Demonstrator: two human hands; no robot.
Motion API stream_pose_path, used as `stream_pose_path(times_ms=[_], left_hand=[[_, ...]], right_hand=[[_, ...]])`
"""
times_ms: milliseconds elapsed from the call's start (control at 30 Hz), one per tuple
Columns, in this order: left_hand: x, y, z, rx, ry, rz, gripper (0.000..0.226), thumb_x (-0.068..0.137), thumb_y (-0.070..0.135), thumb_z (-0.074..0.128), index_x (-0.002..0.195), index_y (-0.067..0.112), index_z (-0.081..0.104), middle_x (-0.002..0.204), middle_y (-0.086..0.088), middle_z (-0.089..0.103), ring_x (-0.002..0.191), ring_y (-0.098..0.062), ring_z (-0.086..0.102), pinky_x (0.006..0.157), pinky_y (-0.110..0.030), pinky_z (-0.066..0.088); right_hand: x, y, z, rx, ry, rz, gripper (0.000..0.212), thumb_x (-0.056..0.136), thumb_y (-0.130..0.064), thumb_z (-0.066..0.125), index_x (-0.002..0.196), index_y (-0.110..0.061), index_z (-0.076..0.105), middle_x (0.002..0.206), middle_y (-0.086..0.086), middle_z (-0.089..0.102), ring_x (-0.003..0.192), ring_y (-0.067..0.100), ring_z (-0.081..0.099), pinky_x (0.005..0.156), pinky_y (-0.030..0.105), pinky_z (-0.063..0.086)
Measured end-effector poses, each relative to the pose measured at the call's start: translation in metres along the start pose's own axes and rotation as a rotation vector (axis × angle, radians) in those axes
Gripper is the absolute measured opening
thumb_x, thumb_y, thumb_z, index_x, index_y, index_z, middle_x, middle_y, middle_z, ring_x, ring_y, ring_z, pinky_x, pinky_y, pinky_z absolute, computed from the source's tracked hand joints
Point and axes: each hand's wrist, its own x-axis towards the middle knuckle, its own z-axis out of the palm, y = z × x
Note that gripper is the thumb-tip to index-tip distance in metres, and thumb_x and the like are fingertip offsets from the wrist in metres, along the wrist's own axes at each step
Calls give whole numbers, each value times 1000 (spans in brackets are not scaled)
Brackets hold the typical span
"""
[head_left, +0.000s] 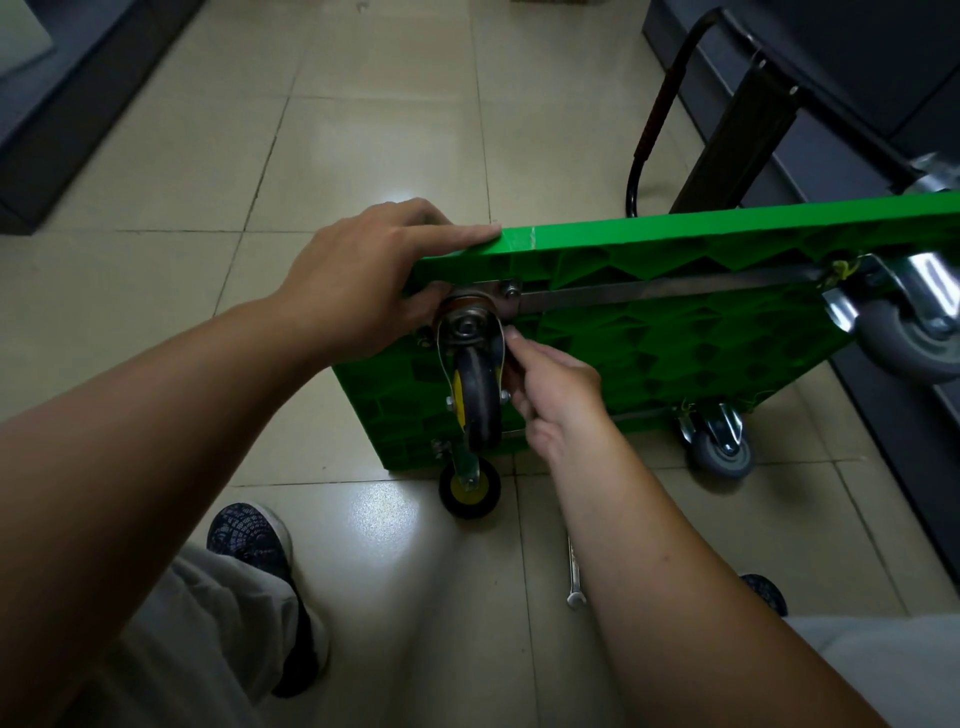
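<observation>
A green plastic platform cart (675, 332) stands tipped on its side on the tiled floor, its ribbed underside facing me. My left hand (363, 275) grips the cart's upper corner, fingers over the top edge and thumb beneath. A black caster with a yellow hub (475, 389) hangs from a metal mount plate (488, 301) at that corner. My right hand (550, 384) is curled beside the caster's metal fork, its fingertips pinching at the fork's right side near the mount. What the fingers pinch is hidden.
A second black and yellow caster (469, 486) touches the floor below. Grey casters (722, 447) (914, 332) sit at the cart's other end. A wrench (574, 577) lies on the tiles by my right arm. The black folded handle (660, 104) and dark cabinets (857, 104) stand behind. My shoes (254, 545) are near.
</observation>
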Motion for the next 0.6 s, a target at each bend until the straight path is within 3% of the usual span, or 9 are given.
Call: stream_pose_path(times_ms=[167,400,600], left_hand=[[0,0,0,11,-2,-2,64,95,25,64,148,52,39,132,4,57,114,-22,54,73,-34,39],[0,0,-1,5,-10,2,64,95,26,63,149,51,39,131,4,57,113,-21,53,73,-36,43],[0,0,-1,2,-9,1,65,95,26,64,149,52,39,131,4,57,112,-20,53,73,-35,43]], right_hand=[[6,4,1,53,-106,66,30,85,-28,80,109,-12,74,98,5,79,99,21,74,108,49,48],[3,2,-3,64,-24,-8,13,82,-20,83,89,-15,74,93,5,79,95,23,73,106,49,50],[1,3,-2,30,-36,-40,25,74,-23,90,91,-12,76,93,5,79,99,25,73,107,52,48]])
